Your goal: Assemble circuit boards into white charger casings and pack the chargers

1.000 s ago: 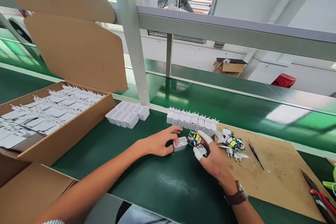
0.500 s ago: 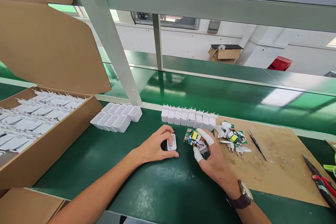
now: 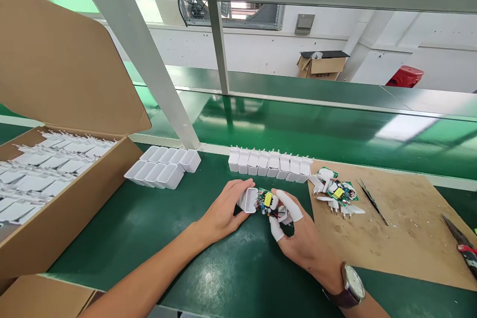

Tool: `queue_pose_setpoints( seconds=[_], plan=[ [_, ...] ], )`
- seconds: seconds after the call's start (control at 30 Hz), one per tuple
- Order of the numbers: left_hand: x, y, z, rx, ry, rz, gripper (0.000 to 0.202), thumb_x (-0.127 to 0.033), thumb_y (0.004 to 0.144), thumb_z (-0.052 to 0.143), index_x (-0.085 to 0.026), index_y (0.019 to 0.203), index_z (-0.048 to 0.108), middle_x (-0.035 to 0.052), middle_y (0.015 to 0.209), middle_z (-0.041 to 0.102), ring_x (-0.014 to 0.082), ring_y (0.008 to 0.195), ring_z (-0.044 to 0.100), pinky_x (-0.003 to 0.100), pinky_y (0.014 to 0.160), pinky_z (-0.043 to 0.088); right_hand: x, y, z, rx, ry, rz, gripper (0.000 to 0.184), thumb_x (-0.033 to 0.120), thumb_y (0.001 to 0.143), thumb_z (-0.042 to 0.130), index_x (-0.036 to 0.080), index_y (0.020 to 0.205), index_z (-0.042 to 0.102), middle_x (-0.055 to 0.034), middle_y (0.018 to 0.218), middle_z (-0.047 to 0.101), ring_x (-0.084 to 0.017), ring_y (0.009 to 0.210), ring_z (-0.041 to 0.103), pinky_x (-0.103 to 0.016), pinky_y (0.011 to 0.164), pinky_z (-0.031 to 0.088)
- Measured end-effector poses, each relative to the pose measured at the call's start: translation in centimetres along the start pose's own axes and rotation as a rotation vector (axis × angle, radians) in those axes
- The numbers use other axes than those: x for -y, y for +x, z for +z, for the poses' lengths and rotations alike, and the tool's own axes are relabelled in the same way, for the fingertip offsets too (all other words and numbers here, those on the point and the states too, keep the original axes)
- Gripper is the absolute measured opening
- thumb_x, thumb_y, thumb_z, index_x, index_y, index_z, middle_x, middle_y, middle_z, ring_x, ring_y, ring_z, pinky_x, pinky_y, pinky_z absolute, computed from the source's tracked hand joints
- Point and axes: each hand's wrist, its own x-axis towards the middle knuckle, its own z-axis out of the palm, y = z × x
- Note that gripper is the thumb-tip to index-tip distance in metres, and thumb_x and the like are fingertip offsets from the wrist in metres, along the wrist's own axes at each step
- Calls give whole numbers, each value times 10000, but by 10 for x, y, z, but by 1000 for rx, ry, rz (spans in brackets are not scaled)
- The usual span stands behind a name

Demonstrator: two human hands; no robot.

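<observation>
My left hand (image 3: 226, 209) is closed around a white plastic charger case (image 3: 249, 200), its open end turned to the right. Between the white-covered thumb and finger of my right hand (image 3: 298, 226) is a small green circuit board (image 3: 267, 199) with a yellow part on it. A white plug piece (image 3: 285, 214) hangs by wires at the board's near side, partly hidden by the fingers. The board's left edge sits right at the mouth of the case; whether it is inside cannot be made out.
Behind my hands stands a row of white cases with pins (image 3: 270, 163). Open white cases (image 3: 162, 166) are grouped left, beside a carton (image 3: 74, 184) of chargers. On the brown board (image 3: 406, 228) lie more circuit boards (image 3: 339, 193), tweezers (image 3: 372, 201) and red-handled cutters (image 3: 462, 243).
My left hand has tipped the case so its opening faces the circuit board. My right hand has brought the board leftward to the case. The view has shifted slightly.
</observation>
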Motion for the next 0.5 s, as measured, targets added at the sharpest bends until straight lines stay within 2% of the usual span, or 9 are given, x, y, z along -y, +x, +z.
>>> queue_pose_setpoints(
  seconds=[0.2,0.5],
  plan=[
    [-1,0,0,30,74,18,698,-147,975,591,-296,1575,267,101,1419,594,264,1332,502,455,1084,533,-1,-2,3,24,-112,-166,708,82,946,506,246,1592,268,-145,1377,598,-279,1271,614,-483,1046,587],
    [0,0,1,84,98,-2,699,-149,980,566,-291,1591,256,111,1445,570,273,1344,488,464,1097,524,-1,2,3,78,-178,-182,759,77,950,468,233,1624,157,-166,1361,593,-305,1239,620,-512,1006,601]
  ],
)
